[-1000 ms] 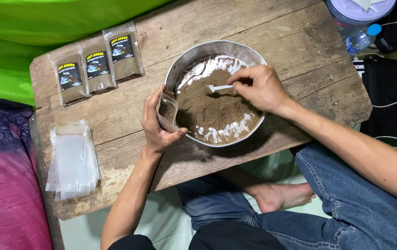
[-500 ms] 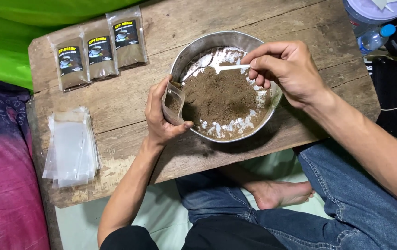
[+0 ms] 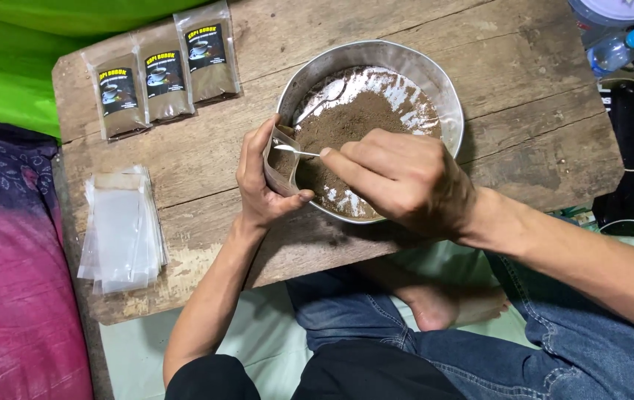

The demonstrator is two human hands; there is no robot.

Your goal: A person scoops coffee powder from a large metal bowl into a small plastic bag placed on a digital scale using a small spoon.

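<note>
The right hand [image 3: 406, 181] is pinching the handle of a small white spoon [image 3: 294, 151] between thumb and fingertips, clenched tight on it; the spoon's bowl is now sitting at the mouth of the small clear pouch [image 3: 281, 164], whereas half a second ago it was lifted over the powder at the far rim of the bowl, and a second ago it was down in the heap; so a scoop has been carried across and is being tipped in. The left hand [image 3: 261, 185] is wrapping round that pouch, gripping it upright and open against the bowl's 9 o'clock edge, much where it was before; some brown powder is already showing inside it. The round metal bowl [image 3: 435, 81] is holding a mound of brown powder [image 3: 346, 122] with pale patches of bare metal showing round it. At 10 o'clock from the bowl three filled, labelled pouches [image 3: 163, 74] are lying side by side on the rough wooden table [image 3: 524, 141]; at 8 o'clock a stack of empty clear pouches [image 3: 121, 230] is resting near the table's edge. By this judgement the filling of the held pouch is under way, not finished.
</note>
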